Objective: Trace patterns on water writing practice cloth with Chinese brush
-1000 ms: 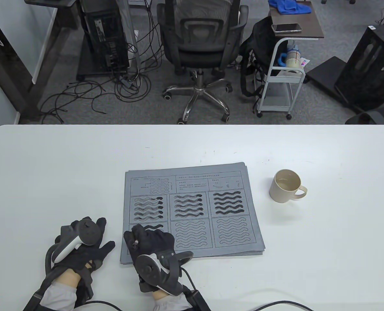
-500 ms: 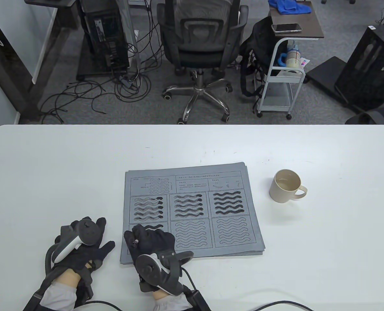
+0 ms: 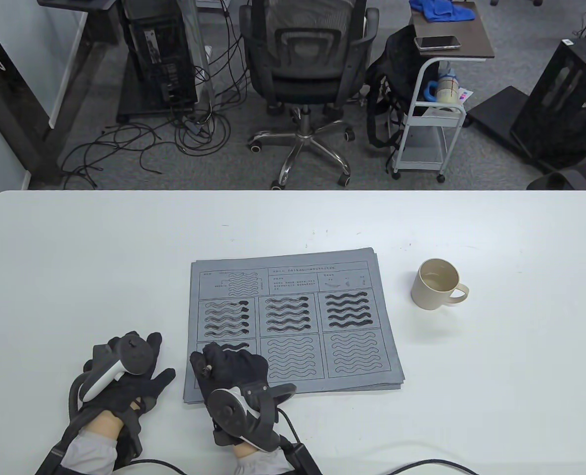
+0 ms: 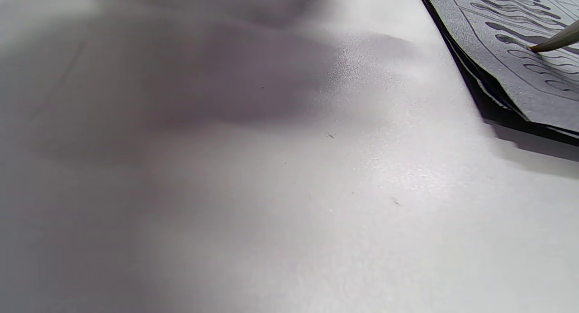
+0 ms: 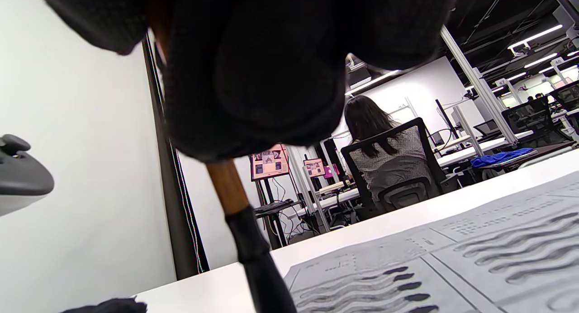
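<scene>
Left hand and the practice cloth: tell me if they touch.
Apart. The table view shows the left hand flat on white table, a bare strip separating it from the cloth.

A: Right hand (image 3: 233, 368) grips thin brush handle (image 3: 205, 369) over grey wave-patterned practice cloth (image 3: 293, 321), lower-left panel.
B: Left hand (image 3: 129, 373) flat on white surface (image 3: 75, 277); beige mug (image 3: 437, 285) stands apart.

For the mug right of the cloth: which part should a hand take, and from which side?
Probably the handle of the mug: it juts out on the mug's right, away from the cloth, so a hand coming from the right could hook it. The mug stands upright with its mouth open; pinching the rim looks less secure.
</scene>
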`<action>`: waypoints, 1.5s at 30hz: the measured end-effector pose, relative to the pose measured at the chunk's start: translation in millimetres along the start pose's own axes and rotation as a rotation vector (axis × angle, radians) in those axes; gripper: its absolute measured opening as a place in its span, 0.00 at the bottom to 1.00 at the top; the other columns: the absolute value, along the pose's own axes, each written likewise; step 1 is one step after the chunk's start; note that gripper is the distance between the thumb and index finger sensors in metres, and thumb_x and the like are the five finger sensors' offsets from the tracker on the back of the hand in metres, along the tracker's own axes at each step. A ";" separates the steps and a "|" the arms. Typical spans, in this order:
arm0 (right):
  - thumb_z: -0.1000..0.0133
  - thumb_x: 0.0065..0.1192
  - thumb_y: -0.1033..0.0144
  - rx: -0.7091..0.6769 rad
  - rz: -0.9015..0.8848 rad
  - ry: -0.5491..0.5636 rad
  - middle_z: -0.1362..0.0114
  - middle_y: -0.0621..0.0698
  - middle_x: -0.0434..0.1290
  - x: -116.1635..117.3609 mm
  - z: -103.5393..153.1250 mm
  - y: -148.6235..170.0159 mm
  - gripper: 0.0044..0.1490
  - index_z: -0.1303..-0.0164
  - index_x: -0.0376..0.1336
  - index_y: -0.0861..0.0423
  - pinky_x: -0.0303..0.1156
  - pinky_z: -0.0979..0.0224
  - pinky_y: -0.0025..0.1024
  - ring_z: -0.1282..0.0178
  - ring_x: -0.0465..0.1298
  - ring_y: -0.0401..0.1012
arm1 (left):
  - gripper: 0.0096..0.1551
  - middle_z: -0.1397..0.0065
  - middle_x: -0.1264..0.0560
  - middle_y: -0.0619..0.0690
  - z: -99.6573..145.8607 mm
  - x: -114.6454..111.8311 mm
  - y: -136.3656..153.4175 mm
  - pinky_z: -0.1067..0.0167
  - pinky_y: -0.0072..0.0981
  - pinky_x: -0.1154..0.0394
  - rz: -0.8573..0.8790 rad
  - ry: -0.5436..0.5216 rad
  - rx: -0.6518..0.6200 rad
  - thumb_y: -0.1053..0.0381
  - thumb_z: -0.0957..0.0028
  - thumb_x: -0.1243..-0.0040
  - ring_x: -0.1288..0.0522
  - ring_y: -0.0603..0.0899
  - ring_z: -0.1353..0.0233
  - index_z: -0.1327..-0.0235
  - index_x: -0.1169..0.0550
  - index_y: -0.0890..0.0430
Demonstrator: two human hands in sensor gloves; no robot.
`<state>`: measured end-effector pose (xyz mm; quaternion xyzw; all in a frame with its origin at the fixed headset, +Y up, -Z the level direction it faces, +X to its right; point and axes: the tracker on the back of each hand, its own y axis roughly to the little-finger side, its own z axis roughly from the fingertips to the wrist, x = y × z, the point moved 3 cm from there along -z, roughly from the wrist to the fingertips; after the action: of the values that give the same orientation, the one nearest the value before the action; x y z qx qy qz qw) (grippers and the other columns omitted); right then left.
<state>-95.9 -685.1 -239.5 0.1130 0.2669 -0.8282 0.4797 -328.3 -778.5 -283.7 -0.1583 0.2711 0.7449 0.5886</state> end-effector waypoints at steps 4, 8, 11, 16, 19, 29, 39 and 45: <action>0.43 0.64 0.48 0.002 0.000 0.001 0.60 0.50 0.88 -0.3 0.0 0.5 0.25 0.52 0.76 0.56 0.76 0.47 0.45 0.63 0.85 0.41 | 0.47 0.16 0.73 0.53 0.0 -0.1 -0.1 0.32 0.79 0.71 -0.001 0.001 0.000 0.28 0.43 0.60 0.77 0.64 0.21 0.23 0.68 0.35; 0.43 0.65 0.48 0.003 0.002 0.004 0.61 0.51 0.88 -0.6 -0.1 0.8 0.24 0.53 0.76 0.56 0.76 0.47 0.45 0.64 0.84 0.41 | 0.47 0.16 0.73 0.53 0.0 -0.2 -0.1 0.32 0.79 0.71 -0.001 0.001 0.000 0.28 0.43 0.60 0.77 0.64 0.21 0.23 0.68 0.35; 0.43 0.65 0.48 0.004 0.002 0.007 0.61 0.51 0.88 -0.9 -0.2 1.2 0.24 0.53 0.76 0.56 0.76 0.48 0.45 0.64 0.84 0.41 | 0.47 0.16 0.73 0.53 0.1 -0.2 -0.2 0.32 0.79 0.71 -0.001 0.001 0.000 0.28 0.43 0.60 0.77 0.64 0.21 0.23 0.68 0.35; 0.43 0.65 0.49 0.006 0.005 0.013 0.61 0.51 0.88 -1.6 -0.2 1.6 0.24 0.53 0.76 0.56 0.76 0.48 0.45 0.64 0.84 0.42 | 0.47 0.16 0.73 0.53 0.3 -0.1 -0.1 0.32 0.79 0.71 -0.002 0.001 0.001 0.28 0.43 0.60 0.77 0.64 0.21 0.23 0.68 0.35; 0.43 0.65 0.49 0.006 0.007 0.015 0.61 0.51 0.88 -1.9 -0.2 1.8 0.24 0.53 0.76 0.56 0.76 0.48 0.45 0.64 0.84 0.42 | 0.47 0.16 0.73 0.53 0.2 -0.2 -0.1 0.32 0.79 0.71 -0.002 0.002 0.001 0.28 0.43 0.60 0.77 0.64 0.21 0.23 0.68 0.35; 0.43 0.65 0.49 0.013 0.013 0.021 0.61 0.52 0.88 -2.9 -0.2 2.9 0.24 0.53 0.76 0.57 0.76 0.48 0.46 0.64 0.84 0.42 | 0.47 0.16 0.73 0.53 0.2 -0.4 -0.2 0.32 0.79 0.71 -0.004 0.003 0.002 0.28 0.43 0.60 0.76 0.64 0.21 0.23 0.68 0.35; 0.43 0.65 0.49 0.017 0.025 0.027 0.61 0.52 0.88 -3.8 -0.7 4.3 0.24 0.53 0.76 0.57 0.76 0.48 0.46 0.64 0.84 0.42 | 0.47 0.16 0.73 0.53 0.2 -0.4 -0.2 0.32 0.80 0.71 -0.004 0.003 0.002 0.28 0.43 0.60 0.76 0.64 0.21 0.23 0.68 0.35; 0.43 0.65 0.49 0.017 0.034 0.030 0.61 0.52 0.88 -4.3 -1.0 4.8 0.24 0.53 0.76 0.57 0.76 0.48 0.46 0.64 0.84 0.42 | 0.47 0.16 0.73 0.53 0.6 -0.6 -0.1 0.32 0.80 0.71 -0.003 0.007 0.005 0.28 0.43 0.60 0.76 0.64 0.21 0.23 0.68 0.35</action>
<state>-89.6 -683.4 -240.0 0.1341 0.2653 -0.8202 0.4888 -327.9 -778.6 -283.0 -0.1600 0.2748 0.7427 0.5893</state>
